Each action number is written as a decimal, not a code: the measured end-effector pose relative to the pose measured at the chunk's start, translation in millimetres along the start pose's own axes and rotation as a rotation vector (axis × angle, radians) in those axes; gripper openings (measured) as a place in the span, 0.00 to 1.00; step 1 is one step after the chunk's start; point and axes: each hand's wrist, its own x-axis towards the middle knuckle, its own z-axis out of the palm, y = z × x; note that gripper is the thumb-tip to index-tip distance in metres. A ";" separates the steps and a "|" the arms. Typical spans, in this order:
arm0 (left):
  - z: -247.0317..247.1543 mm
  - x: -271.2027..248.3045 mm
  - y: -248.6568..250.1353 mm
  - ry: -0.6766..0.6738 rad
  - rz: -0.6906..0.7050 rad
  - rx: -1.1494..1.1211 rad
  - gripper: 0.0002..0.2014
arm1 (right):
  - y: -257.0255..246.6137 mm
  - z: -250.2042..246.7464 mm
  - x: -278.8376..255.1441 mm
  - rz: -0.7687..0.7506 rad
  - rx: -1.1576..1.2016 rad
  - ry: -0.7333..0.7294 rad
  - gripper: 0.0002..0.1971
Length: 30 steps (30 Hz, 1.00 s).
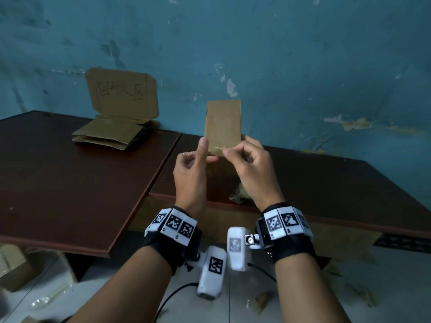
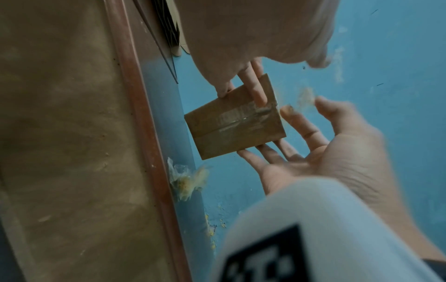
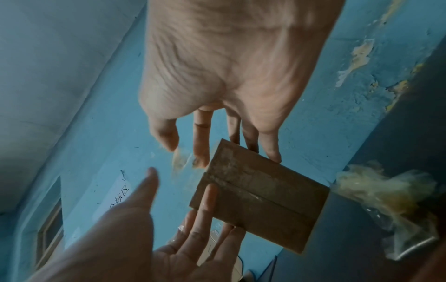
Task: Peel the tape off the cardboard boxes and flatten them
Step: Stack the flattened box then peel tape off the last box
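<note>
I hold a small brown cardboard box [image 1: 222, 127] upright above the gap between two tables. My left hand [image 1: 200, 152] grips its lower left edge, index finger [image 3: 210, 194] on the seamed face and other fingers behind. My right hand [image 1: 225, 150] steadies the box's right side with its outer fingers. Its thumb and index finger pinch a thin strip of tape [image 3: 179, 161] at the box's edge. In the left wrist view the seam [image 2: 236, 124] between the flaps shows pale tape residue, and the tape [image 2: 306, 97] is blurred.
Flattened cardboard [image 1: 109, 134] is stacked on the left dark table [image 1: 70, 183], with a hand-lettered cardboard sign [image 1: 121, 94] leaning on the blue wall. A wad of peeled tape [image 1: 238, 197] sits at the right table's [image 1: 326, 187] near edge. Boxes [image 1: 14, 266] stand on the floor.
</note>
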 end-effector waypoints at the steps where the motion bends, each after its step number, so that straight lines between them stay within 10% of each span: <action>1: -0.6 0.1 -1.5 0.007 0.013 0.009 0.30 | -0.9 -1.0 -0.1 0.014 -0.011 -0.004 0.13; 5: -3.1 0.5 -7.4 -0.007 0.062 0.059 0.17 | 1.3 -3.1 3.0 0.019 -0.109 0.028 0.13; 30: -8.5 10.1 -10.7 -0.162 0.104 0.118 0.19 | -5.7 -6.5 -0.1 0.001 -0.195 -0.020 0.29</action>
